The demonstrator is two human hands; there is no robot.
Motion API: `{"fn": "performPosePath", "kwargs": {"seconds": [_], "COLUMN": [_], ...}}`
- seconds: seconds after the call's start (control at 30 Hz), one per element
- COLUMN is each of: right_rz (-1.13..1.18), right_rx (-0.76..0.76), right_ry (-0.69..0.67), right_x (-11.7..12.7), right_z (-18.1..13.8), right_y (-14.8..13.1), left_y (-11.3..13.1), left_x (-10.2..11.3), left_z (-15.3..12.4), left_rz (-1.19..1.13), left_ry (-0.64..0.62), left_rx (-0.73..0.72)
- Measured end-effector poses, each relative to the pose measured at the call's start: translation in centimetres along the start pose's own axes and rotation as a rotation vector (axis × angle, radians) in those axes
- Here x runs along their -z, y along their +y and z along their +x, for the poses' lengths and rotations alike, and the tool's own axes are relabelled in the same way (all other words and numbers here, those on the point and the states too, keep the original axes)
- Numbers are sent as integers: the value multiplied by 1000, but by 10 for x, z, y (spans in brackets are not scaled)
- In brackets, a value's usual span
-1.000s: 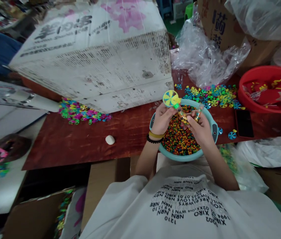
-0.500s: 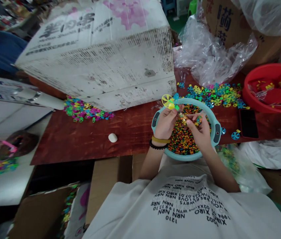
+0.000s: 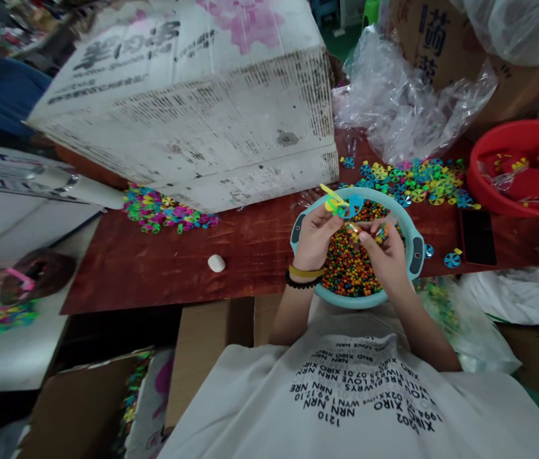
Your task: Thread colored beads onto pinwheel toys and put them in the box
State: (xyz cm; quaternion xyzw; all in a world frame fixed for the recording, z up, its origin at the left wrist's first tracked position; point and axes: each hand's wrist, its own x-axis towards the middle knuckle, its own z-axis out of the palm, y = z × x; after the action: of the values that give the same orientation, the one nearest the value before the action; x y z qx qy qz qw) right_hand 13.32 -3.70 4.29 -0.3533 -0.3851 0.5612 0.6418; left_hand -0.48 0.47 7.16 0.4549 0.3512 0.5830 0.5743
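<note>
Both my hands are raised over a light-blue bowl (image 3: 413,250) full of small coloured candy beads (image 3: 346,271). My left hand (image 3: 316,234) pinches a small yellow and blue pinwheel toy (image 3: 339,203) by its stem, its wheel tilted nearly edge-on. My right hand (image 3: 384,252) is closed on a small clear tube with coloured beads inside (image 3: 378,231), held right next to the pinwheel. A yellow band and a black bead bracelet circle my left wrist.
A pile of blue, green and yellow pinwheels (image 3: 413,181) lies behind the bowl. Pink and green plastic pieces (image 3: 164,211) sit under a big worn carton (image 3: 193,95). A red basin (image 3: 522,169), a black phone (image 3: 478,237), crumpled plastic bags (image 3: 403,102) and a white pebble-like piece (image 3: 216,262) are on the wooden table (image 3: 164,268).
The pinwheel in my left hand has tipped from facing me flat to nearly edge-on and dropped lower, closer to my right hand. Both hands stay over the bowl.
</note>
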Motion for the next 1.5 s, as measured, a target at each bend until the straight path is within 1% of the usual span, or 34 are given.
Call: {"fn": "performPosePath", "kwargs": {"seconds": [0.07,0.13,0.2,0.3,0.33,0.37,0.4,0.43,0.53,0.6,0.73,0.8,0.87,0.93,1.03,1.07,1.13,1.23,1.3,1.4,1.5], "right_rz": [161,272,318,325,327,333,338,341,323,267,48,-79,-175,-223,-273,-292,-325,-317,-259,-94,53], "right_rx": [-143,-283,-406,-567,-599,-614,-607,-577,-413,-293,-57,52,134,217,309,320,327,279,175,-18,-185], "right_ry": [-76,-141,-213,-366,-407,-421,-405,-362,-183,-112,-24,24,73,114,142,148,168,167,137,91,12], "right_x": [1,3,6,9,9,9,9,8,5,4,3,1,-2,-6,-10,-10,-9,-4,3,17,31], "right_z": [0,0,-2,-6,-8,-9,-10,-11,-9,-7,-7,-10,-13,-16,-20,-21,-21,-18,-14,-11,-12], "right_y": [-4,-8,-11,-12,-11,-11,-11,-11,-10,-6,2,4,4,4,6,7,7,8,9,9,4], "left_y": [2,4,7,11,12,13,13,12,3,-4,-10,-8,-6,-4,-2,-2,-2,-6,-9,-10,-1], "left_x": [7,15,24,37,40,43,45,46,39,27,-2,-15,-27,-35,-44,-45,-45,-37,-29,-18,-8], "left_z": [-2,-2,3,14,16,17,17,14,-1,-13,-25,-27,-29,-33,-37,-37,-34,-25,-19,-13,-11], "left_rz": [6,33,83,157,184,213,240,260,202,102,-7,-64,-145,-218,-290,-296,-262,-110,4,103,214], "left_ry": [-109,-233,-399,-702,-769,-795,-770,-698,-369,-192,64,142,183,228,322,335,309,185,94,-60,-283], "left_rx": [50,85,101,73,65,58,51,44,0,-16,-61,-38,24,74,105,111,99,-13,-88,-121,-164]}}
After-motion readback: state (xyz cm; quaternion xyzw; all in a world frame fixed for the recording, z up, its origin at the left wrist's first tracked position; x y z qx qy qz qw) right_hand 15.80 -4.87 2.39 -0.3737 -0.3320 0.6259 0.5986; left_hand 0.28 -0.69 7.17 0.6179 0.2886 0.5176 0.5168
